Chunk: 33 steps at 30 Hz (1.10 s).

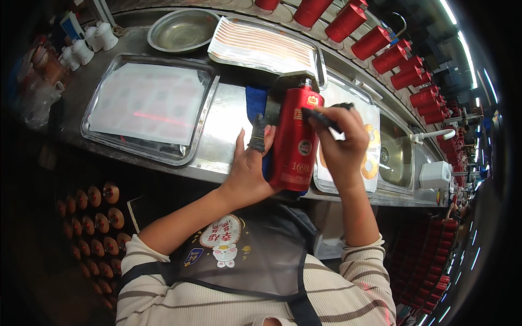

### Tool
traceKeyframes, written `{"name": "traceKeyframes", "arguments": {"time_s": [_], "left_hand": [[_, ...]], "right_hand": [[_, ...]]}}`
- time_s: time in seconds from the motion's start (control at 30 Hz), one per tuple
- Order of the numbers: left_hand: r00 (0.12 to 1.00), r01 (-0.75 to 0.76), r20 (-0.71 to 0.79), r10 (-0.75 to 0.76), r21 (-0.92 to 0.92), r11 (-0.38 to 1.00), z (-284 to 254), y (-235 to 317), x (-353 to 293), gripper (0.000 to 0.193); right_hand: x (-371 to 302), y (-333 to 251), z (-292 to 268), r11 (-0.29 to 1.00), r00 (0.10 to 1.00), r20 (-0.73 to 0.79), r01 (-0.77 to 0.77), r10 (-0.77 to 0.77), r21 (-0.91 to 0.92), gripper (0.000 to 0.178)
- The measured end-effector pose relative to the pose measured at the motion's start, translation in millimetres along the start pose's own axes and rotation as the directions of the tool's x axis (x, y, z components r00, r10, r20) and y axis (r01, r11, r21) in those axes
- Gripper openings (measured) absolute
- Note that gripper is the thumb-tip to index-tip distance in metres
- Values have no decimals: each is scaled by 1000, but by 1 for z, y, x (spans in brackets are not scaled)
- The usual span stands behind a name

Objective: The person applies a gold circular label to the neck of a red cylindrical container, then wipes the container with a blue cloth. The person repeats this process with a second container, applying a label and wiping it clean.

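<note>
Your left hand (251,165) braces red bottle (292,144) from left, fingers half-spread, likely for steadiness; right hand (347,136), fingers curled, by bottle's upper face, can't tell what's gripped.

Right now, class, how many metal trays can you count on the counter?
3: one left tray, one back tray beside the round bowl, and one right tray, partly behind the right hand. Others may be hidden.

Red btl (291,127) w/ digits (300,166), chars (299,180) & round emblem (305,147); apron (266,244) w/ red lettering (220,232).
</note>
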State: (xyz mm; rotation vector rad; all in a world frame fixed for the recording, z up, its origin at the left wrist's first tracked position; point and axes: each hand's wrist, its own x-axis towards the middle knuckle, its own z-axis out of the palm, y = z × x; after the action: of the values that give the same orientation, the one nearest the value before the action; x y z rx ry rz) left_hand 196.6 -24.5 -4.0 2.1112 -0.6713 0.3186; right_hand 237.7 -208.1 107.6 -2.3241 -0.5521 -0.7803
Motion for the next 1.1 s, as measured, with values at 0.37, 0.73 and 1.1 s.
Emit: {"name": "traceKeyframes", "arguments": {"time_s": [0.37,0.73,1.1], "left_hand": [[990,59,130,-54,-33,998,-8,9,1,108],[991,83,112,-76,-62,995,-14,10,-4,112],[1000,-23,-5,22,-61,998,-14,8,3,103]], "right_hand": [[12,52,4,894,896,-188,-340,403,293,15],[-13,19,10,891,979,-55,-155,197,426,17],[-102,-37,-30,961,963,186,148,-194,233,32]]}}
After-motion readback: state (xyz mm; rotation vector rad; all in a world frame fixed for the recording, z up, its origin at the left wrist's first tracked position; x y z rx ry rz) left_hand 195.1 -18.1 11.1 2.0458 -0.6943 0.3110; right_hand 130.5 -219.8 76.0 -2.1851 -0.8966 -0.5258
